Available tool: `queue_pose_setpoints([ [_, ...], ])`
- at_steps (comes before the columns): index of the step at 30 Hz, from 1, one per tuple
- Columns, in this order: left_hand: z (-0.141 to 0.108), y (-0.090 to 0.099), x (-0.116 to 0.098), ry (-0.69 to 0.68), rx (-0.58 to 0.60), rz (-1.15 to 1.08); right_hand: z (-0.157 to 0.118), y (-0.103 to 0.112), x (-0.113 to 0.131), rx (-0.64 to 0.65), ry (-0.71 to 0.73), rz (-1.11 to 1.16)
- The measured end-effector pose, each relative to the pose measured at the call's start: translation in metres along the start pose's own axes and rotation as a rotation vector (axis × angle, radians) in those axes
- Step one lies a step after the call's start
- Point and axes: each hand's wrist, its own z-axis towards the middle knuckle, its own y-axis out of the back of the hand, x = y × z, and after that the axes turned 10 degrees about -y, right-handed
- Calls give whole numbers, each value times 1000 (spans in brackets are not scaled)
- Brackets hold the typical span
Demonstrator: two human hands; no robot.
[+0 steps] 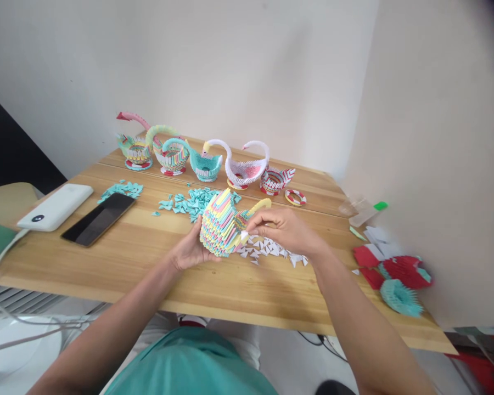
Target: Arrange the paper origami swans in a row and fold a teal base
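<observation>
The left hand (pixel 191 247) is clamped on a paper swan (pixel 220 226), made from many small folded pieces in yellow, pink and turquoise. This hand supports the swan from its left side and from below, above the wooden table (pixel 247 296). The swan is tilted, and its curved yellow neck (pixel 262 205) points toward the right hand (pixel 286 229). The right hand has its thumb and forefinger together on a small white piece (pixel 244 235) — it is at the right side of the swan, but I cannot tell if it touches it.

Just under the right hand, white paper triangles (pixel 271 248) lie scattered. Beyond the left hand there is a heap of turquoise pieces (pixel 193 202), and farther to the left of it a smaller turquoise heap (pixel 123 190). To the left of the left hand lie a black phone (pixel 100 219) and a white power bank (pixel 57 207) with a cable.

Farther than both hands stands a row of paper swans (pixel 206 167), with a neckless paper basket (pixel 275 180) and a red and white ring (pixel 295 197) at its right end. Well to the right of the right hand are red folded paper (pixel 405 271) and a turquoise paper part (pixel 400 297) — both near the wall.
</observation>
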Motion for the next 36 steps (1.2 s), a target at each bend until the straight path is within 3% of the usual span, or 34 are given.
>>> queue_pose_setpoints([
  [16,2,-8,0,-27,-77,124,-1,2,5,50,61,-176],
  [20,2,-12,-1,-48,-64,109,-4,-4,4,33,-2,-108],
  [25,1,-14,-1,-53,-78,89,-8,-17,-9,-109,-86,46],
  [30,3,-18,-1,-57,-84,82,-10,-35,-23,-249,-41,212],
  [36,6,-25,0,-60,-52,52,-10,-51,-38,-320,6,377],
])
